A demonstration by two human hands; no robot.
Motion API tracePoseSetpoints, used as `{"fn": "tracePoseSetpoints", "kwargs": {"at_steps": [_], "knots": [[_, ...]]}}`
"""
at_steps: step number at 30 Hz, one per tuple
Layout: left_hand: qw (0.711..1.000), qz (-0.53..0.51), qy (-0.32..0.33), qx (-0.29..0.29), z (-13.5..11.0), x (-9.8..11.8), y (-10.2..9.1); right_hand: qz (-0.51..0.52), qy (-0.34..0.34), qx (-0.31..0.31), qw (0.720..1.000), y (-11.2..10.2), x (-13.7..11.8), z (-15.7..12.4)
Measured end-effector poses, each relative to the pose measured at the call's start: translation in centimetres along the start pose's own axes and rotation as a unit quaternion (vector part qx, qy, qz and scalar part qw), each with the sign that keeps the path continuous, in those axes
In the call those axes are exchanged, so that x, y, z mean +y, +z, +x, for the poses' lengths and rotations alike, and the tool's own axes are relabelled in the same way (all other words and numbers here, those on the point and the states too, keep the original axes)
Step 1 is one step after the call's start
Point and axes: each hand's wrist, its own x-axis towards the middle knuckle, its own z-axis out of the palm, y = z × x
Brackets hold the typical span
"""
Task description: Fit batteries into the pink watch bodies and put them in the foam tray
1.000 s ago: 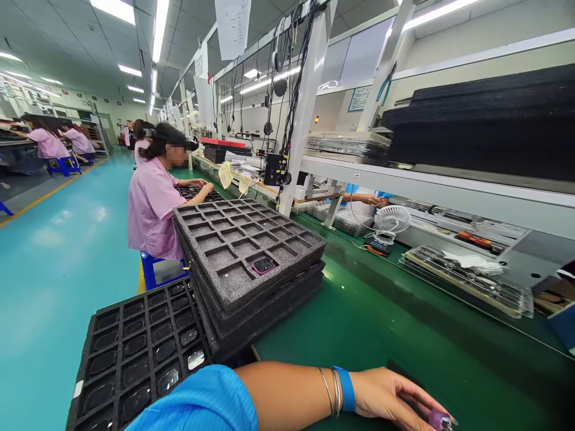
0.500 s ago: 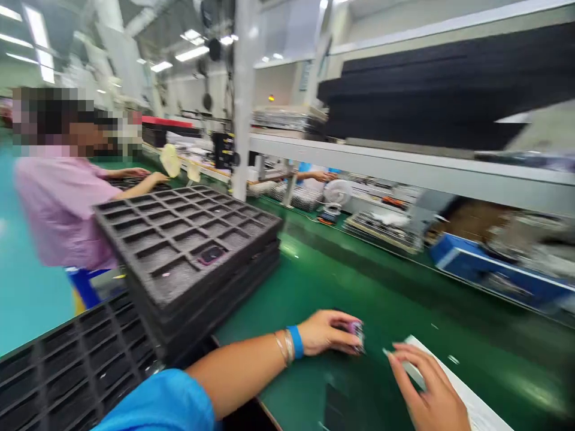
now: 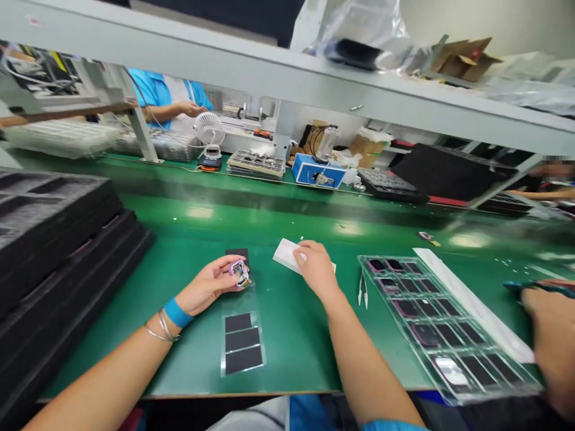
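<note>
My left hand (image 3: 207, 290) is closed in a pinch on a small purple part (image 3: 239, 273), held just above the green bench. Under it lies a clear strip with three black rectangular pads (image 3: 243, 340), and a further black pad (image 3: 237, 254) lies behind the part. My right hand (image 3: 316, 267) rests with curled fingers on a white sheet (image 3: 287, 253); whether it grips the sheet I cannot tell. Metal tweezers (image 3: 363, 287) lie just right of that hand. A clear tray (image 3: 442, 323) with several dark parts in its pockets lies to the right.
Stacked black foam trays (image 3: 54, 239) fill the left side. Another person's hand (image 3: 550, 326) with a dark tool is at the right edge. A long white strip (image 3: 471, 302) runs beside the clear tray. Across the green belt stand a small fan (image 3: 209, 129), a blue box (image 3: 317, 170) and a worker in blue.
The view has swung right from the foam trays to the bench in front. My left hand brought the purple part here and lifted it; my right hand moved onto the white sheet.
</note>
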Motion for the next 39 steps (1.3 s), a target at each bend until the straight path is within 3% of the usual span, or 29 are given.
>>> {"fn": "tracePoseSetpoints", "kwargs": {"at_steps": [2,4,7,15,20,22,24,26,29,31,33,39], "knots": [[1.000,-0.003,0.006,-0.021,0.0,0.0,0.1,0.078,-0.034,-0.019,0.996,1.2,-2.2,-1.2],[0.999,-0.008,0.010,-0.037,0.0,-0.1,0.2,0.212,-0.052,-0.054,0.974,2.4,-4.2,-2.7],[0.999,-0.008,0.015,-0.050,0.0,0.0,0.4,0.281,-0.051,-0.062,0.956,3.8,-6.2,-4.4],[0.997,0.030,0.036,-0.061,0.2,-0.1,0.2,0.252,-0.056,-0.038,0.965,4.4,-6.0,-5.0],[0.997,0.048,0.046,-0.044,0.4,-0.6,0.0,0.089,-0.182,-0.035,0.979,4.8,-5.5,-5.1],[0.997,0.046,0.041,-0.037,0.4,-0.6,0.2,0.055,-0.204,-0.044,0.977,4.8,-5.5,-5.1],[0.998,0.036,0.032,-0.031,0.3,-0.4,0.4,0.107,-0.168,-0.055,0.978,4.7,-5.5,-4.9],[0.999,0.017,0.022,-0.032,0.1,-0.2,0.5,0.243,-0.085,-0.071,0.964,4.5,-5.6,-4.7],[0.999,-0.008,0.007,-0.039,-0.2,0.2,0.4,0.447,0.029,-0.153,0.881,4.7,-5.5,-4.5],[0.999,-0.016,0.002,-0.038,-0.3,0.3,0.1,0.509,0.066,-0.241,0.824,5.1,-5.4,-4.5],[0.999,-0.028,0.000,-0.034,-0.3,0.3,-0.2,0.526,0.091,-0.300,0.791,5.6,-5.2,-4.6],[0.997,-0.062,-0.008,-0.040,-0.2,0.6,-0.7,0.517,0.135,-0.306,0.788,4.6,-5.0,-4.1]]}}
